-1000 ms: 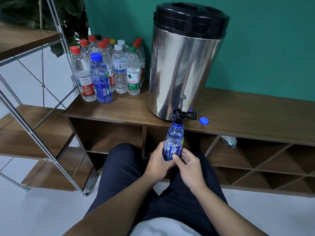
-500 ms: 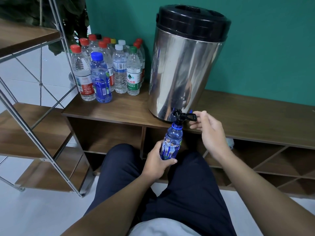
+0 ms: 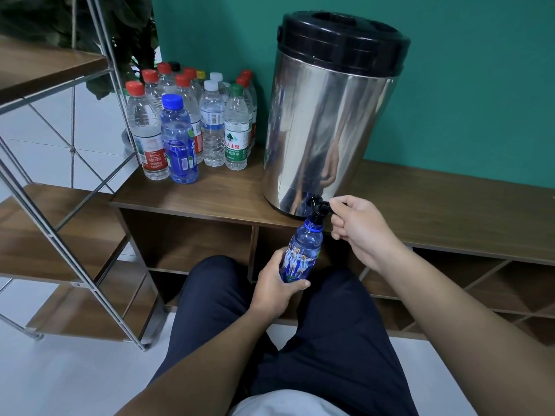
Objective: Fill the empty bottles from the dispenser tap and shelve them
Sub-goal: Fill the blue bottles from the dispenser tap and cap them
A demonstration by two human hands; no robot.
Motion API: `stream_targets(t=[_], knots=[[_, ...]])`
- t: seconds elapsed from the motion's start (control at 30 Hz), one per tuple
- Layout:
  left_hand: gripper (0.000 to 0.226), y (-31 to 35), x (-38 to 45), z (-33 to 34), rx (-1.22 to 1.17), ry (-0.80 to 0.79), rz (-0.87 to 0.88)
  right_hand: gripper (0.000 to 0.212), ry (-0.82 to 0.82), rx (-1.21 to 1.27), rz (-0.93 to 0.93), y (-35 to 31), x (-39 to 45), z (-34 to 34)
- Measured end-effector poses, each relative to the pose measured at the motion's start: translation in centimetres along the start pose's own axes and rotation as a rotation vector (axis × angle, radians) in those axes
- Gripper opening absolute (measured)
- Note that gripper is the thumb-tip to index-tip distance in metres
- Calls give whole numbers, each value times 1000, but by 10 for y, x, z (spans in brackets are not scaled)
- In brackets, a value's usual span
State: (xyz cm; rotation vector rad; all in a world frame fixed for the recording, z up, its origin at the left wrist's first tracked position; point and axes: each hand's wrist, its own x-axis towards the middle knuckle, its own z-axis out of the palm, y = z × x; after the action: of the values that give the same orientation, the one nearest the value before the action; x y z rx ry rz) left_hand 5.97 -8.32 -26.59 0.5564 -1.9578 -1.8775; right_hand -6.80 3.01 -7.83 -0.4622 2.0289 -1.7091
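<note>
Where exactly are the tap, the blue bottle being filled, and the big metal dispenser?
tap [image 3: 317,206], head view: on its black body, above the bottle mouth.
blue bottle [image 3: 301,253], head view: on the printed label.
dispenser [image 3: 327,124], head view: on the shiny steel wall.

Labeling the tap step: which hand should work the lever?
Right. The right hand already has its fingers on the tap lever, while the left hand grips the blue bottle under the spout.

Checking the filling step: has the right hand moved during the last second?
Yes. The right hand left the blue bottle and went up to grip the tap lever.
</note>
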Motion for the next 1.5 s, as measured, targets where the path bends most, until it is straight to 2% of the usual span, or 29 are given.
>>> stream_targets(t=[0.7,1.37,1.5], knots=[[85,-1,-2,-1,-16,-15,-19,24,-93,13,26,-7,15,-5],[80,-4,-2,1,-24,-15,-49,22,-34,-235,-79,-12,17,-10],[80,-4,-2,1,-26,-17,-48,23,30,-398,-159,-14,20,-11]])
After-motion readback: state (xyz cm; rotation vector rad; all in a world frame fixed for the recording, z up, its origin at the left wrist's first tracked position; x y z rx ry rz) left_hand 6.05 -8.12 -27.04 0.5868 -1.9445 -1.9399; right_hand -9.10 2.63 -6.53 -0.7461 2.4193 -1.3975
